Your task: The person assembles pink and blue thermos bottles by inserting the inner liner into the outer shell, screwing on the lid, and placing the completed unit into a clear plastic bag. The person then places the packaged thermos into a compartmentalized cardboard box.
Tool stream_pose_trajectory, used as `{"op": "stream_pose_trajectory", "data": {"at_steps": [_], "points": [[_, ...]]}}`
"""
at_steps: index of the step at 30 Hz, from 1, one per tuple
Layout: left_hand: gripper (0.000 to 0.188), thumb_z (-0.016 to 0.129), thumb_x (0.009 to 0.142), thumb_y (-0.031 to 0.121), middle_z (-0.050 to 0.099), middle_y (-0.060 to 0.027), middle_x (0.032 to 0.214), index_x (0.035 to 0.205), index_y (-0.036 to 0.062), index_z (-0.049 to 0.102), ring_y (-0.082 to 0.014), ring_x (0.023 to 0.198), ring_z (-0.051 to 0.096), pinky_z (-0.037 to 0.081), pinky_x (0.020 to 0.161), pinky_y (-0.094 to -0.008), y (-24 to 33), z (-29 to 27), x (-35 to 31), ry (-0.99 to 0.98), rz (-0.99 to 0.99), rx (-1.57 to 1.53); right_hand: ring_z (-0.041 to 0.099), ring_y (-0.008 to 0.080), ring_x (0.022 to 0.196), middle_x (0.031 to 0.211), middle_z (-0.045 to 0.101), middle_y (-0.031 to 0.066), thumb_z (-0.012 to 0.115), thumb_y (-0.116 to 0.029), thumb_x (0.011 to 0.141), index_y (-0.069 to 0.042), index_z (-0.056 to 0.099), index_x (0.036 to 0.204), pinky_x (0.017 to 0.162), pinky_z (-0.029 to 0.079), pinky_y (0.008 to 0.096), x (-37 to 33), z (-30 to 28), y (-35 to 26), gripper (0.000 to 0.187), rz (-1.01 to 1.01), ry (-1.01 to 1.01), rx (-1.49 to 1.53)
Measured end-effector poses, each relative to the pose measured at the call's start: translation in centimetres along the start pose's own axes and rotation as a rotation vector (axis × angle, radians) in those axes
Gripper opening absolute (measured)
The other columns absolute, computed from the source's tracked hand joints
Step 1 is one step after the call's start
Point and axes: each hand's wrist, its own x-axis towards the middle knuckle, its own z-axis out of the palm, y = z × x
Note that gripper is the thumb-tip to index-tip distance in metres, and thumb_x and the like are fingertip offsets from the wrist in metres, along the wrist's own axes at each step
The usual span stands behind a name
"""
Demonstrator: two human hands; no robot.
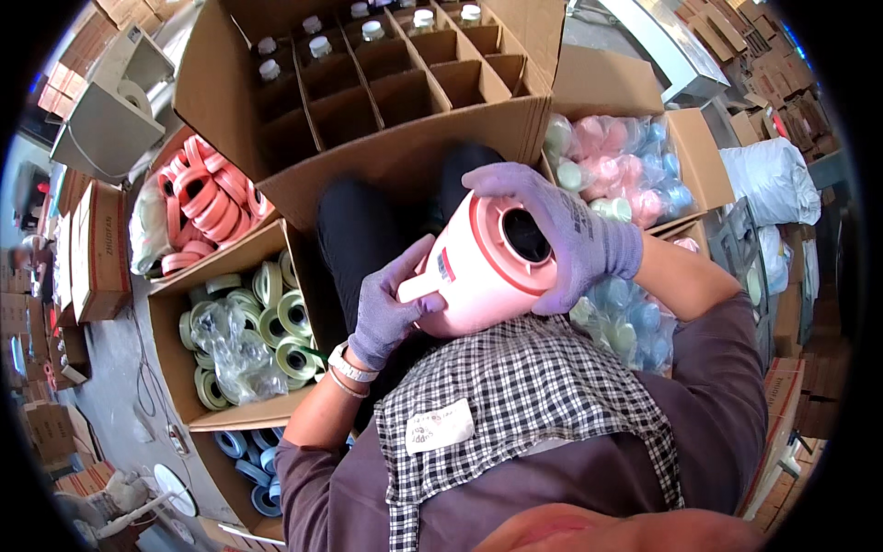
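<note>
It's bright in here: the clear bag (237,354) glints, shadow fills the divided box (405,161), and outlying cartons (786,92) bend and soften.

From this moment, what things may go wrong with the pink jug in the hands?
The pink jug is tilted above the lap; it might fall if the left hand slips from its handle or the right hand loosens.
A forward slip could bump the open box, perhaps shaking the bottles in it.
</note>
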Motion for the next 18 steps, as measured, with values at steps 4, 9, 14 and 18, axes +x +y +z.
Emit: {"op": "stream_pose_trajectory", "data": {"at_steps": [4, 9, 14, 18], "points": [[0.098, 0.091, 0.073, 0.024, 0.058, -0.0109, 0.141, 0.151, -0.0068, 0.04, -0.0163, 0.127, 0.055, 0.041, 0.11, -0.0324, 2.7, -1.4, 1.1, -0.223, -0.05, 0.0, 0.051, 0.0385, 0.128, 0.147, 0.045, 0.0217, 0.085, -0.034, 0.073, -0.009, 0.061, 0.121, 0.107, 0.043, 0.0449, 0.9, -2.4, 1.4, 0.06, -0.167, -0.144, 0.181], [0.097, 0.091, 0.073, 0.029, 0.059, -0.0071, 0.14, 0.151, -0.0021, 0.042, -0.0128, 0.125, 0.054, 0.042, 0.109, -0.0308, 1.4, -3.7, 1.1, -0.305, -0.019, 0.06, 0.063, 0.0336, 0.104, 0.123, 0.061, 0.018, 0.066, -0.043, 0.091, -0.011, 0.068, 0.104, 0.089, 0.05, 0.0433, 3.5, -4.5, -3.1, 0.034, -0.278, -0.301, -0.482], [0.096, 0.091, 0.075, 0.022, 0.057, -0.0078, 0.145, 0.153, -0.0005, 0.04, -0.0137, 0.129, 0.052, 0.04, 0.111, -0.0335, -0.5, -4.0, 0.6, -0.251, -0.029, 0.021, 0.062, 0.0292, 0.076, 0.084, 0.063, 0.0073, 0.073, -0.046, 0.079, -0.014, 0.064, 0.103, 0.068, 0.045, 0.045, 3.8, -3.6, -4.2, 0.041, -0.212, -0.393, -0.673], [0.092, 0.088, 0.077, 0.028, 0.062, -0.0087, 0.137, 0.151, 0.0003, 0.043, -0.0142, 0.123, 0.056, 0.043, 0.108, -0.0312, -1.6, -2.4, 0.7, -0.146, 0.12, 0.115, 0.064, 0.0342, 0.07, 0.072, 0.063, 0.0095, 0.075, -0.033, 0.075, -0.012, 0.062, 0.103, 0.069, 0.046, 0.0458, 2.6, -3.0, -1.6, 0.038, 0.008, -0.383, -0.65]]}}
